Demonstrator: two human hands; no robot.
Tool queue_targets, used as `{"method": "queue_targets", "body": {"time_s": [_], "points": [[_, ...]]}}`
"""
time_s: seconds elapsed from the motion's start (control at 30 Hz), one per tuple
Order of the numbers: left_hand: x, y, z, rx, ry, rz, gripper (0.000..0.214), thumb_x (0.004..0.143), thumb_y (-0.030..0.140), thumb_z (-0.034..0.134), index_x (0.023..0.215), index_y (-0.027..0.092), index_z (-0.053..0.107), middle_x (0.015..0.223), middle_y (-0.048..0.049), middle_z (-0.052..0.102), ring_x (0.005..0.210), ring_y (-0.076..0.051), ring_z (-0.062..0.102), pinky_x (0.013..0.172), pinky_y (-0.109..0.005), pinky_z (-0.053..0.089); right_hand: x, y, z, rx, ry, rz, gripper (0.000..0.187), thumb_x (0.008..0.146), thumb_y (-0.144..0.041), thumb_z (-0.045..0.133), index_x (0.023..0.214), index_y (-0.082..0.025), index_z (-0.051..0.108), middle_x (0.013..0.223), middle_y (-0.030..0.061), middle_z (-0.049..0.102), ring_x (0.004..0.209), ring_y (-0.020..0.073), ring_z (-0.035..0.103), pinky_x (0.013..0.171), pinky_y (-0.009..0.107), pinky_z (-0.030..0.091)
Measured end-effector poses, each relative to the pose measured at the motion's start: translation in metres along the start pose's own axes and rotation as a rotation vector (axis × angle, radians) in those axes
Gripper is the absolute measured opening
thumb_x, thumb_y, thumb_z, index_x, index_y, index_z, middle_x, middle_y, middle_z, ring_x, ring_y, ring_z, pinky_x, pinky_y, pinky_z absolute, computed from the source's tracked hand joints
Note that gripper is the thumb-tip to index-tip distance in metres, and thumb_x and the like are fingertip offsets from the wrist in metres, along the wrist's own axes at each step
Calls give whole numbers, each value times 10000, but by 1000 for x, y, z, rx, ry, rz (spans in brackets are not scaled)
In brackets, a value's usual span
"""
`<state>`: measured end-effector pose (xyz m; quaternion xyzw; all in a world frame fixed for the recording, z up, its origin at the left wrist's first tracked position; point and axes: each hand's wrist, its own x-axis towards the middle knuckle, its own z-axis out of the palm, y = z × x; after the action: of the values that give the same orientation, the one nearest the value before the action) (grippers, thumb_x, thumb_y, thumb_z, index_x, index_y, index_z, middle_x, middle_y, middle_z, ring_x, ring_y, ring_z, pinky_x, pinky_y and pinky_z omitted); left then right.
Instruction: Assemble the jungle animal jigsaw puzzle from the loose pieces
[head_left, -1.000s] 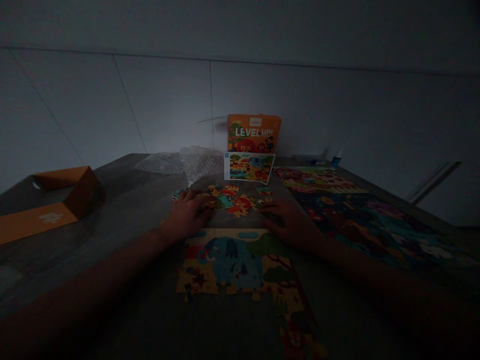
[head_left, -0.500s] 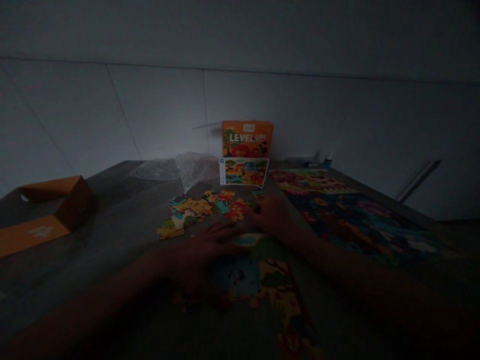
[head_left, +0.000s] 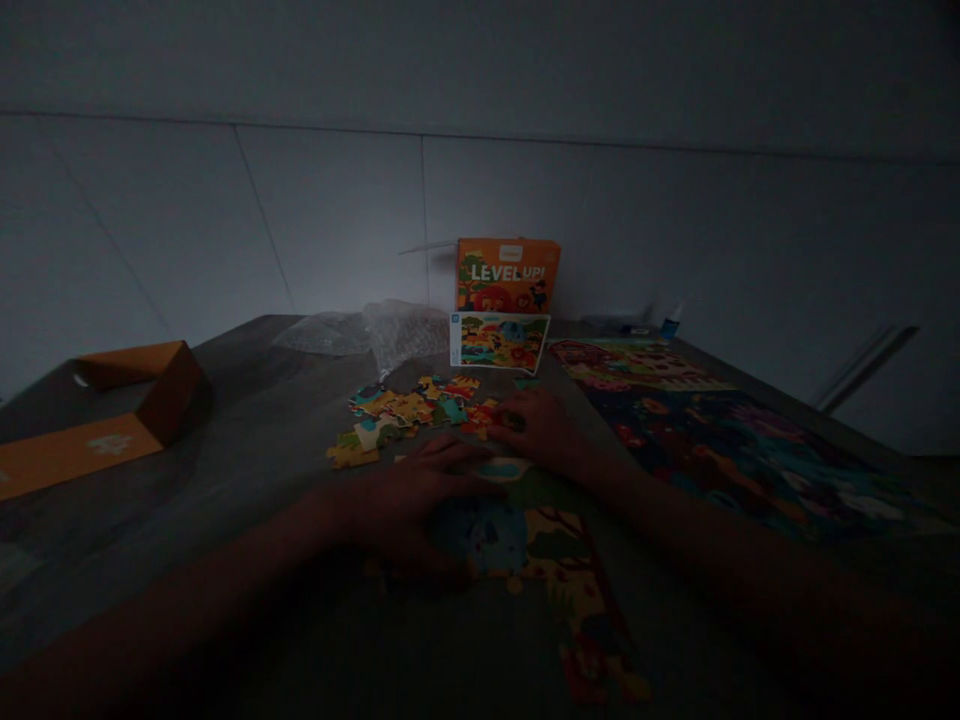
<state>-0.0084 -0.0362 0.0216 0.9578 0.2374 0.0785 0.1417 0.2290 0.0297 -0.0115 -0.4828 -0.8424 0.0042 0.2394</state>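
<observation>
In dim light, a partly joined jigsaw puzzle (head_left: 555,545) lies in front of me, showing a blue elephant and trees. My left hand (head_left: 420,505) rests over its left part, fingers spread and palm down, covering some of it. My right hand (head_left: 541,430) is just beyond the puzzle's far edge, at the right side of a heap of loose puzzle pieces (head_left: 409,408). Its fingers are curled round a dark puzzle piece (head_left: 511,420), mostly hidden by the hand and shadow. A picture card (head_left: 499,342) of the animal scene leans upright behind the heap.
Behind the card stands an orange puzzle box (head_left: 510,270). Clear plastic bags (head_left: 401,335) lie left of it. An open orange box part (head_left: 161,400) sits at the far left. Finished colourful puzzles (head_left: 720,440) cover the table's right side. A small bottle (head_left: 671,322) is at the back right.
The whole view has shifted slightly, so things appear a little further right. My right hand stays beside the heap, and the piece in its fingers shows more. My left hand still lies on the puzzle.
</observation>
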Motion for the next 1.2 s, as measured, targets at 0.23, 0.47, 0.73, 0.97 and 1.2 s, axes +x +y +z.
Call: {"method": "queue_targets", "body": {"time_s": [0.23,0.47,0.73,0.97,1.2], "points": [[-3,-13,0,4,22,-61,824,682,519,787,1418,329,470,1550,-74,355,1423,-379,294,1166,-572,214,-34,-26,-49,279,45,-137,361,799,-401,722,1092,-198,666,1076,87,698,994,243,648,878,382,502],[-4,-12,-3,-3,-7,-81,769,711,518,770,1399,302,500,1564,-86,336,1429,-391,283,1155,-583,247,-68,-56,-69,318,-454,-430,418,717,-298,810,1095,-215,653,1110,65,622,954,196,616,788,285,512],[-2,1,-7,-49,-35,-9,587,729,416,771,1276,280,607,1518,-89,387,1414,-370,311,1148,-545,294,-65,-50,-71,342,-489,-507,402,737,-303,810,1101,-192,681,1086,70,617,952,187,607,814,281,506],[1,12,-6,-117,-3,52,449,764,363,753,1183,261,630,1372,-77,501,1347,-307,390,1134,-448,347,-60,-39,-62,472,-445,-464,133,887,-213,640,992,-162,703,992,66,656,892,155,626,811,272,496],[1,12,-8,-142,-14,129,435,723,359,789,1124,249,661,1313,-91,521,1281,-316,444,1082,-465,403,-53,-27,-57,474,-505,-372,76,826,-210,708,882,-158,717,863,35,647,812,153,618,735,259,474]]}}
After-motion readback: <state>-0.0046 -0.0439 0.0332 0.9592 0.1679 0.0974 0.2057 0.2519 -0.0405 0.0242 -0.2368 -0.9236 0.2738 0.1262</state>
